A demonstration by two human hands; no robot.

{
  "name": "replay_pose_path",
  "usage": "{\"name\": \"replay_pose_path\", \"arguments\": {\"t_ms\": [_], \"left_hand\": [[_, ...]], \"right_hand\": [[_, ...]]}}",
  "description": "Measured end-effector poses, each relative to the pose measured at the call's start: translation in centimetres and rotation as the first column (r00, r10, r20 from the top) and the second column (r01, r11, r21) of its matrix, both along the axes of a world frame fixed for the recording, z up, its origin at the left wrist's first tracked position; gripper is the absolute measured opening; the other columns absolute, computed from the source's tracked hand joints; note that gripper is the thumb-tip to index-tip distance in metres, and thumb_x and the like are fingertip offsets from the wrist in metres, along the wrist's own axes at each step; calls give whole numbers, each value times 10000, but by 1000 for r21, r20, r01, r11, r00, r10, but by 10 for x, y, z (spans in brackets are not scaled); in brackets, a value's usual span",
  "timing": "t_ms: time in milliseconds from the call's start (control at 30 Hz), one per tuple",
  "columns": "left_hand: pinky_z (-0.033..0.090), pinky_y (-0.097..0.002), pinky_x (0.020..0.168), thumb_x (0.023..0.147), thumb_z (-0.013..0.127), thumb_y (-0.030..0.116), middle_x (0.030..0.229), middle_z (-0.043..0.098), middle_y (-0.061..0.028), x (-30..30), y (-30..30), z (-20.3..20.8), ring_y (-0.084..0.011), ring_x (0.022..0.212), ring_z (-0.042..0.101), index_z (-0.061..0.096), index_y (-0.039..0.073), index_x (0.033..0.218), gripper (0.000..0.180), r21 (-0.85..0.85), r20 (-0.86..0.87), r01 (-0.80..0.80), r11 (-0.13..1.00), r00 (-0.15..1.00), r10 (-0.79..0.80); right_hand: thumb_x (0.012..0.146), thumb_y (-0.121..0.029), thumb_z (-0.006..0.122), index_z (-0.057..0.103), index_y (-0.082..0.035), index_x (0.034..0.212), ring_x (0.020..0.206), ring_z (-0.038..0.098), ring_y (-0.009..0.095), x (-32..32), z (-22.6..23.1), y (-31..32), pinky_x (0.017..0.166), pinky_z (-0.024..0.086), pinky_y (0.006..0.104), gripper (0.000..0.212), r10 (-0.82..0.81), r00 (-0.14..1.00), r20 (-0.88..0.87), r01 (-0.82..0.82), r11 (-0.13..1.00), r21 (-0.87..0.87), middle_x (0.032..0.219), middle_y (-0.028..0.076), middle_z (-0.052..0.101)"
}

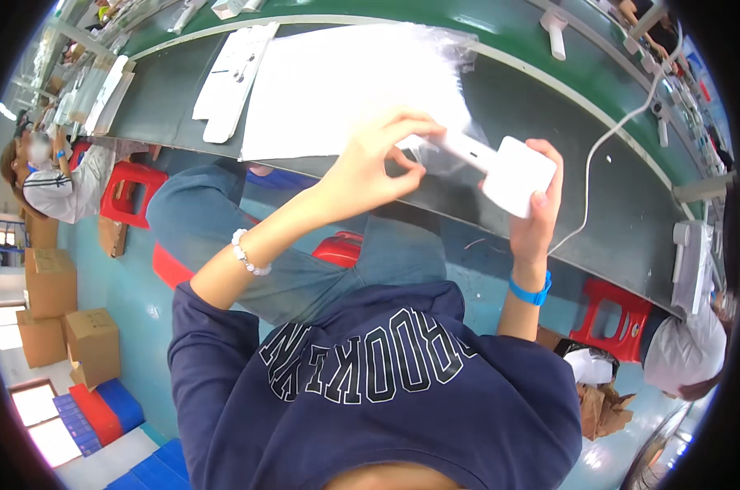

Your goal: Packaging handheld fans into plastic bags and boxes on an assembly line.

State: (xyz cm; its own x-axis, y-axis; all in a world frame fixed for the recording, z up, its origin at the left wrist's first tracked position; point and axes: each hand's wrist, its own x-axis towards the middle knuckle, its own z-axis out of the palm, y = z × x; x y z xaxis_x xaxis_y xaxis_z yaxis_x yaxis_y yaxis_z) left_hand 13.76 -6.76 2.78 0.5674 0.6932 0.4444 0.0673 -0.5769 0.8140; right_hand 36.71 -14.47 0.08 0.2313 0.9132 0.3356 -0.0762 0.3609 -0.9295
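Note:
A white device with a rounded square head and a slim handle (517, 176) is held up over the near edge of the workbench. My right hand (543, 196) grips the square head, thumb on the near side and fingers round the far edge. At the handle's end, the fingertips of my left hand (386, 155) close on it, its thumb curled below. Clear plastic film (455, 159) shows behind the handle. Left of it, a white sheet or stack of bags (329, 94) covers part of the dark bench mat.
White flat parts (235, 77) lie at the bench's left. A white cable (590, 167) runs down the right side. Beyond is a green conveyor (500, 33) carrying a similar white device (554, 34). Red stools (611, 320) and other people flank me; cardboard boxes (92, 343) stand lower left.

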Motion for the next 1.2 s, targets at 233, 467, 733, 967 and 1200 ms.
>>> {"name": "replay_pose_path", "arguments": {"t_ms": [233,467,733,967,1200], "left_hand": [[558,-227,727,734,625,-85,1278,455,-105,-22,16,34,-172,1098,542,568,44,1242,527,-165,32,245,955,969,-244],[557,-206,692,740,608,-82,1266,473,-111,-41,50,51,-178,1059,549,548,62,1271,553,-150,107,412,899,910,-400],[578,-203,666,715,636,-116,1237,489,-102,-77,69,55,-168,1043,561,581,73,1255,574,-144,269,398,906,897,-351],[584,-209,682,702,646,-99,1249,487,-89,-108,92,72,-164,1086,533,582,76,1261,589,-280,195,300,912,948,-252],[530,-202,670,686,657,-88,1285,437,-100,-107,94,63,-168,1116,510,545,48,1281,620,-295,193,329,897,940,-281]], "right_hand": [[789,-259,695,441,1,1266,1141,472,209,-53,21,6,976,368,333,600,17,990,137,-21,1000,24,1198,100,476],[711,-198,723,506,6,1186,1026,493,212,-69,40,31,924,378,329,560,-63,953,297,70,997,-13,1085,103,487],[596,-232,802,543,-13,1037,865,465,209,-113,57,78,753,376,309,557,-86,852,516,28,993,119,939,91,459],[609,-187,797,538,-8,1074,870,474,179,-146,70,107,757,377,283,561,-105,881,462,69,993,94,949,82,457],[628,-93,777,521,1,1125,881,508,169,-168,61,111,777,416,275,567,-374,853,363,325,926,190,1008,90,447]]}}
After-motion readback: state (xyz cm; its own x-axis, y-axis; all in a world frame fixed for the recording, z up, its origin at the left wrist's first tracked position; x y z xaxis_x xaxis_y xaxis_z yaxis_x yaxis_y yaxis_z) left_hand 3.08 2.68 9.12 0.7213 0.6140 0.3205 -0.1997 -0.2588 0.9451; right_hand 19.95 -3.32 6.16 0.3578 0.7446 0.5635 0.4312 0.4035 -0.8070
